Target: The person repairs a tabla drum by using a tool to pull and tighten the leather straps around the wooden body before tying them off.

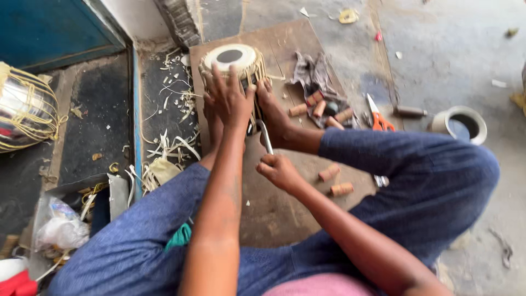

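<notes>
A small drum (pixel 233 59) with a pale skin head and a black centre spot lies on its side on a brown board (pixel 274 208), wedged between my two bare feet. My left hand (pixel 229 97) lies flat on the drum's laced side, fingers spread. My right hand (pixel 278 171) is closed around the lower end of a thin metal tool (pixel 265 137) whose tip points up toward the drum's lacing. My legs in blue trousers frame the board.
Short wooden dowels (pixel 323 108) lie on a grey rag right of the drum, two more dowels (pixel 335 181) by my knee. Orange-handled scissors (pixel 378 118) and a round pot (pixel 460 123) sit at right. Strap cuttings (pixel 170 137) litter the left; a laced metal drum (pixel 24 107) stands far left.
</notes>
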